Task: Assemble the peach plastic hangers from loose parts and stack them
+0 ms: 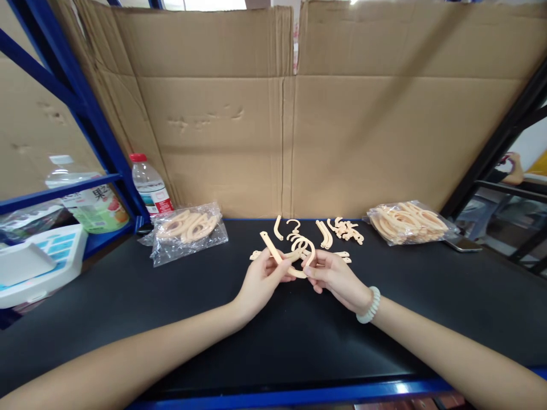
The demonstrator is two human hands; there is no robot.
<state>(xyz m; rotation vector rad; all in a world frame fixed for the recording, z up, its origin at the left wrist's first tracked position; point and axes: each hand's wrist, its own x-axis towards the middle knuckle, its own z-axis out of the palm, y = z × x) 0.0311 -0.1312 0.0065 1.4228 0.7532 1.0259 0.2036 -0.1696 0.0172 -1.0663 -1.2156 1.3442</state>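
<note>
Beige parts (270, 247) are held above the black table (299, 347); the left hand (261, 280) grips the straight section, the right hand (335, 277) pinches the curved section, apparently for steadiness; loose pieces (347, 230) lie beyond, seemingly for easy reach.

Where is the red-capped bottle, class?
In the head view, the red-capped bottle is at the left, beside the blue post and just behind the clear bag of beige pieces.

A workshop of some kind is suggested by the black worktop (179, 319), which is edged by a blue metal frame (74, 94) and walled off behind by tall cardboard sheets (213, 114), with batches of like-shaped pale pieces (348, 230) laid loose between filled clear bags (165, 254).
</note>
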